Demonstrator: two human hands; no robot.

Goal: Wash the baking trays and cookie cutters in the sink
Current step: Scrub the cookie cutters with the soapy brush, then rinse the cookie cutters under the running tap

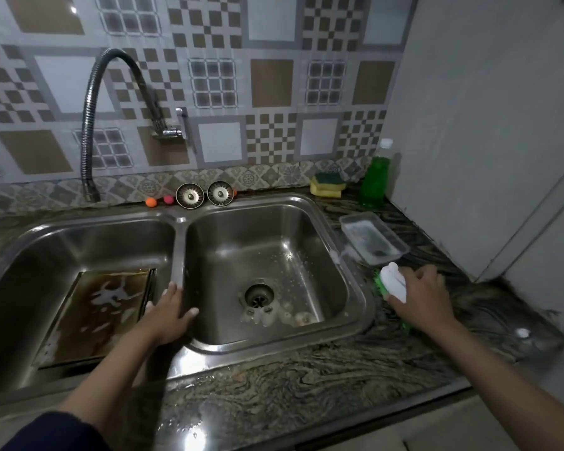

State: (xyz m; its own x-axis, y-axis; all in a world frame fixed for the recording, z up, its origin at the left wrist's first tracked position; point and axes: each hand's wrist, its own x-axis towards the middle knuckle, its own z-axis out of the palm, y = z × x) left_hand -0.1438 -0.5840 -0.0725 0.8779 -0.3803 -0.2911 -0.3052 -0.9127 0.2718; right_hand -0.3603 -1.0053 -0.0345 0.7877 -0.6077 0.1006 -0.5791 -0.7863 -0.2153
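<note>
Right-hand fingers [401,299] are curled over the white-handled scrubbing brush with green bristles [394,283], gripping it down on the dark marbled stone worktop [274,379] at the right of the frame, just beside the sink rim. The right hand [420,296] looks to be picking the brush up, or setting it down; it's hard to call.

Over at centre, the left hand [170,312] lies with fingers straight and relaxed across the steel divider [178,249] of the double stainless sink, clamped on nothing.

The task's thing: a browned, greasy rectangular baking tray [95,315] lies tilted in the left basin, lower left of the frame, streaked with suds. In the right basin, small pale shapes [287,315] sit near the drain, possibly cookie cutters, though too blurred to say.

My read: scrubbing is underway. Next, the brush needs carrying across to the tray, with the left hand dropping to steady its edge. The coiled flexible metal tap [88,131] at upper left appears to be off.
</note>
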